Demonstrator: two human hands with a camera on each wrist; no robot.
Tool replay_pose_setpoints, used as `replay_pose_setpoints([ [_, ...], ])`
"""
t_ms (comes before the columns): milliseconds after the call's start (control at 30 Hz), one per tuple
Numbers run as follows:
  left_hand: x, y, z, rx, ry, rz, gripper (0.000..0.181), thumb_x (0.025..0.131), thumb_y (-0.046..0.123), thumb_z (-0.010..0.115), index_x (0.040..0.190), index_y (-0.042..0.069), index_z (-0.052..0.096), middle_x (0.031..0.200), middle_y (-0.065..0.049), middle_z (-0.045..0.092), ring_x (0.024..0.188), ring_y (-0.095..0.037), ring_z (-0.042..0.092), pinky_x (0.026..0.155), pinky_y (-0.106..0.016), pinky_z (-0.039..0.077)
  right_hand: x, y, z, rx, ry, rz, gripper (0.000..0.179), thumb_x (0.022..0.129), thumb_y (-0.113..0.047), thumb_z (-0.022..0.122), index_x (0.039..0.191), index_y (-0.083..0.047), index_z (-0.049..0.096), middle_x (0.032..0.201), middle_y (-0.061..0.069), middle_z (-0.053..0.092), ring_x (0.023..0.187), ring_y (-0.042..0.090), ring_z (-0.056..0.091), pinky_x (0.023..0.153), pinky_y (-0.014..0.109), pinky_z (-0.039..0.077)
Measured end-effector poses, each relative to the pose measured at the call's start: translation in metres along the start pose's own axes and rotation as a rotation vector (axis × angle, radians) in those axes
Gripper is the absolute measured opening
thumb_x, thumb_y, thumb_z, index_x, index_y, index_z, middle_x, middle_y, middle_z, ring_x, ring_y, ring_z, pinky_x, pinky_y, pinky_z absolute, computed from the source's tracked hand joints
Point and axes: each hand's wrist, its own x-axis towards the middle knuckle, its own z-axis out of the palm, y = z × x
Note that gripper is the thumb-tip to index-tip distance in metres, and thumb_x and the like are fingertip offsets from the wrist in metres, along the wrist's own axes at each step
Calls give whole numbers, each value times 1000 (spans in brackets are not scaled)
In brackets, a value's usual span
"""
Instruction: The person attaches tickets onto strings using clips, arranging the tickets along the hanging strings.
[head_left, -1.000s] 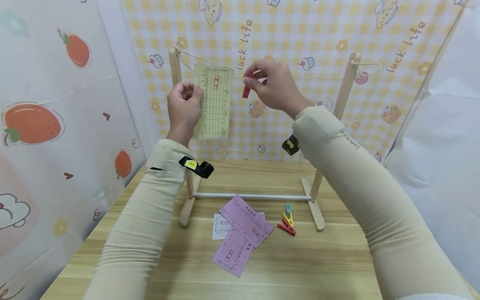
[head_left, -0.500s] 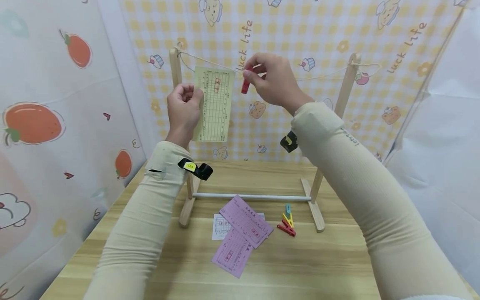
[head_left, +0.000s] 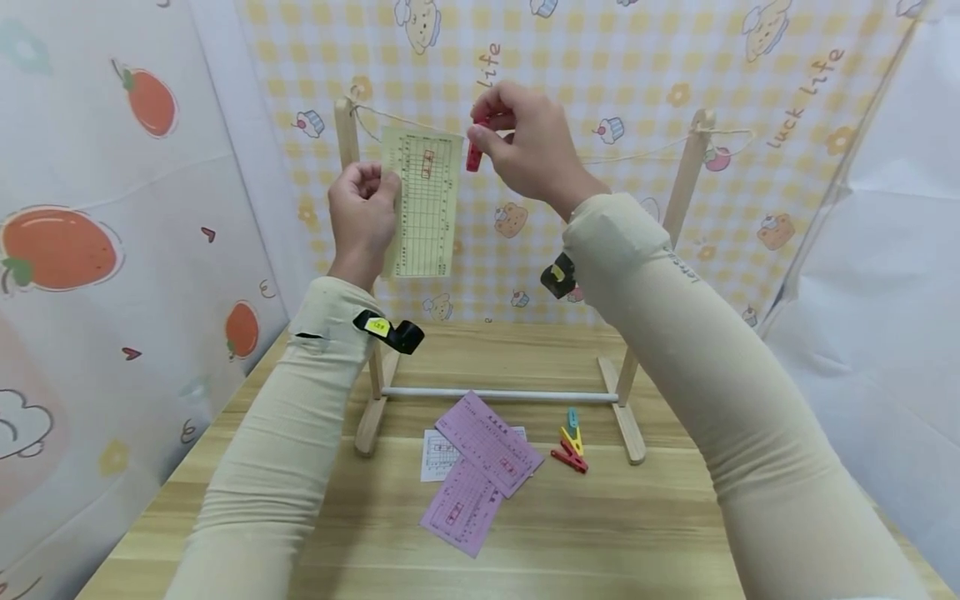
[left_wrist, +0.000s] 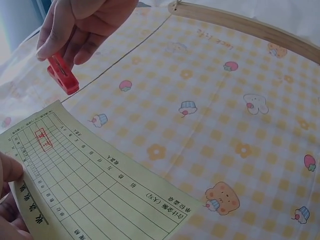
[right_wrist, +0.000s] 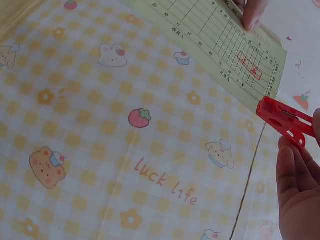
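Observation:
My left hand [head_left: 365, 218] pinches the left edge of a pale yellow-green receipt slip [head_left: 426, 208], which hangs upright at the string [head_left: 637, 156] between the two wooden posts. To its right, my right hand [head_left: 528, 142] pinches a red clothespin [head_left: 474, 150] between thumb and fingers. In the left wrist view the clothespin [left_wrist: 63, 75] points down close above the slip's top corner. The right wrist view shows the tip of the clothespin [right_wrist: 280, 117] right by that corner, where the string [right_wrist: 250, 180] runs past.
A wooden stand with a white crossbar [head_left: 498, 394] stands on the table [head_left: 600, 533]. Before it lie two purple slips [head_left: 491, 442] over a white slip [head_left: 438, 454]. Right of them are a red clothespin [head_left: 570, 457], a yellow one [head_left: 572, 437] and a teal one [head_left: 573, 417].
My right hand has moved up and left with the red clothespin, closer to the slip's top right corner. The slip dipped slightly, then rose again in my left hand.

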Motion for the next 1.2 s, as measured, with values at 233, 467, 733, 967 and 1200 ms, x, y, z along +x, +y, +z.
replay_pose_setpoints([
  [233, 2, 1, 0, -16, 16, -10, 2, 95, 11, 61, 93, 12, 62, 84, -1, 55, 76, -11, 50, 69, -25, 39, 9, -4, 7, 110, 88, 27, 13, 91, -5, 65, 102, -3, 58, 101, 4, 60, 95, 10, 62, 88, 18, 46],
  [467, 5, 0, -1, 71, 24, 0, 14, 97, 13, 57, 106, 3, 62, 87, 0, 56, 78, -10, 51, 70, -25, 42, 16, -6, 13, 161, 168, 41, 16, 90, -6, 69, 97, -6, 55, 96, 3, 57, 91, 11, 57, 80, 18, 46],
  [733, 5, 3, 4, 213, 90, 35, 19, 97, 17, 54, 106, 4, 64, 87, 2, 58, 78, -9, 51, 70, -22, 42, 27, -8, 20, 228, 272, 51, 32, 89, -3, 68, 75, -11, 41, 91, 2, 58, 80, 11, 54, 68, 22, 39],
  [967, 1, 3, 6, 282, 152, 42, 19, 98, 16, 53, 104, 2, 65, 85, 0, 58, 78, -10, 53, 70, -23, 44, 38, -11, 31, 271, 283, 73, 44, 87, -2, 70, 67, -8, 31, 85, 5, 67, 86, 12, 64, 72, 20, 39],
  [1200, 1, 4, 6, 277, 198, 37, 21, 98, 15, 53, 106, 0, 65, 85, 0, 57, 77, -10, 53, 71, -24, 44, 48, -12, 36, 302, 262, 113, 43, 89, -2, 68, 67, -7, 30, 84, 7, 65, 89, 12, 66, 72, 21, 40],
])
